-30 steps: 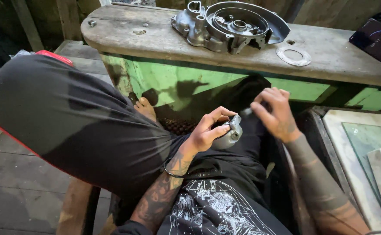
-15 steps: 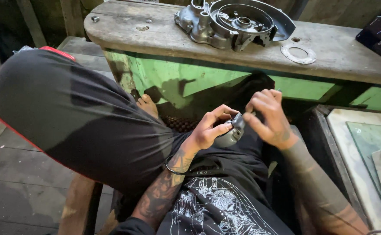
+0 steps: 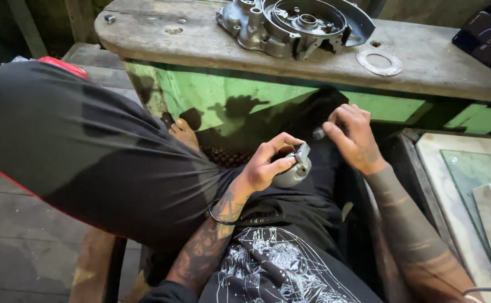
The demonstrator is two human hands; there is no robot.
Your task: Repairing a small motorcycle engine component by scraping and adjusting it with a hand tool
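The small metal part (image 3: 293,168) is clamped by left hand (image 3: 268,165) fingers; if loosened, it may be dropped, while a tiny piece (image 3: 318,133) is pinched by right hand (image 3: 355,137).

A worn grey wooden surface (image 3: 200,42) is seen across the top, its front faced with chipped green-painted board (image 3: 200,95). Shadows are cast on the green face. Grey wooden floor planks (image 3: 15,247) are seen lower left. A pale framed panel with a greenish glass pane (image 3: 470,174) is laid at the right. Dark wooden boards (image 3: 32,22) are seen behind at upper left. Dim light overall.
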